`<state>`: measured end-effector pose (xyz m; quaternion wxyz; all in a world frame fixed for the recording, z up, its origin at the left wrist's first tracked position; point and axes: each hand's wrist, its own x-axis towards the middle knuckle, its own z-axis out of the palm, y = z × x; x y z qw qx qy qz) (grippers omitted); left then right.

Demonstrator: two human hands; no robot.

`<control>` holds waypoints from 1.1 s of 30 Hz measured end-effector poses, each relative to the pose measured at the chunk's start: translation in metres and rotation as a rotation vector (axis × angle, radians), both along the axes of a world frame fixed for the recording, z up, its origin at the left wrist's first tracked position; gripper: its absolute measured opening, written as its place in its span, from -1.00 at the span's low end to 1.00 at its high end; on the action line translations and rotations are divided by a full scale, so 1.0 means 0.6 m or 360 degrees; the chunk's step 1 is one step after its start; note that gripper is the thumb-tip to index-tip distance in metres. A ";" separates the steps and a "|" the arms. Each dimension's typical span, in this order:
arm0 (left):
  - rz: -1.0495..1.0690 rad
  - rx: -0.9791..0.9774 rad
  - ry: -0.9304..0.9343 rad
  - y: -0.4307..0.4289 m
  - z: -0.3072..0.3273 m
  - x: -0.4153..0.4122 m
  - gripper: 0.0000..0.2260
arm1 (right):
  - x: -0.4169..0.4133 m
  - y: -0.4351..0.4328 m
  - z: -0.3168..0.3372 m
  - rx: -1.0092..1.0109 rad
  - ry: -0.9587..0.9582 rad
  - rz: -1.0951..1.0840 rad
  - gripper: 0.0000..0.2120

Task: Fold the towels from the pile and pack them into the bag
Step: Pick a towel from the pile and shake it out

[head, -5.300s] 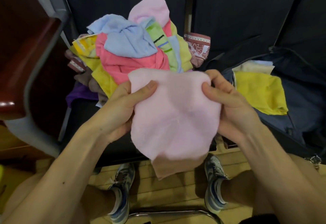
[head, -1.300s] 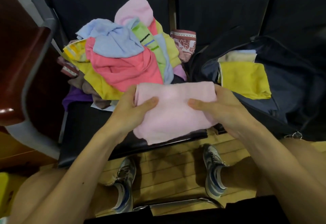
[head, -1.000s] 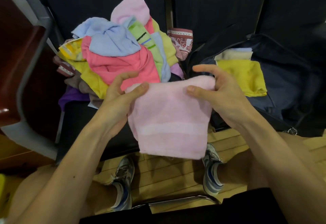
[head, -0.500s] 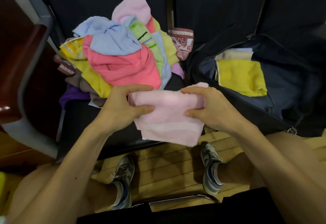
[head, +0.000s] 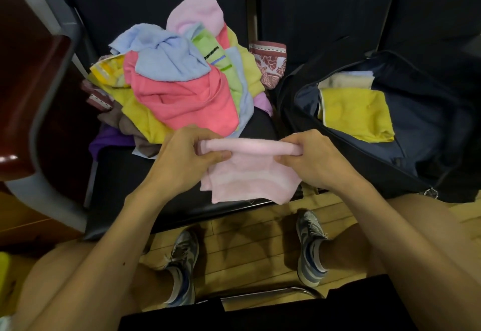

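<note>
Left hand [head: 182, 160] and right hand [head: 313, 160] each pinching an end of a pale pink towel [head: 250, 177] with rolled top edge, over the black seat [head: 122, 174], towel pile [head: 182, 98] just behind, folded yellow towel [head: 356, 114] inside open dark bag [head: 426, 132] at right, green towel [head: 212, 49] with dark lettering, unreadable

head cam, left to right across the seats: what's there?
Reddish-brown wooden surface → towel pile → dark bag holding a yellow towel. The pink towel, gripped by left hand and right hand, overlaps the pile: left out.
</note>
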<state>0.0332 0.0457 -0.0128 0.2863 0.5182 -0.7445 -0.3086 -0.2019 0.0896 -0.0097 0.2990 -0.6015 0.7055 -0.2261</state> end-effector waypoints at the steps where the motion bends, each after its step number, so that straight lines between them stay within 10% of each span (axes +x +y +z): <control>1: 0.0005 -0.0030 -0.0050 -0.001 0.000 0.001 -0.87 | -0.001 0.000 0.001 0.0024 -0.0017 -0.0003 -0.85; 8: -0.0165 0.0117 0.0344 0.011 0.024 0.008 -0.91 | -0.006 0.005 0.003 0.0205 -0.0295 -0.0008 -0.83; 14: 0.0233 0.0290 0.1306 0.020 0.057 -0.002 -0.90 | -0.008 0.013 0.013 0.0473 -0.2057 0.0215 -0.55; 25: 0.0239 0.1374 0.2172 0.008 -0.005 -0.007 -0.52 | 0.026 0.030 0.047 0.0295 -0.2107 0.0037 -0.75; 33: -0.0275 0.1568 0.1600 0.031 -0.043 -0.097 -0.49 | -0.055 0.049 0.060 0.0139 -0.1924 -0.0425 -0.82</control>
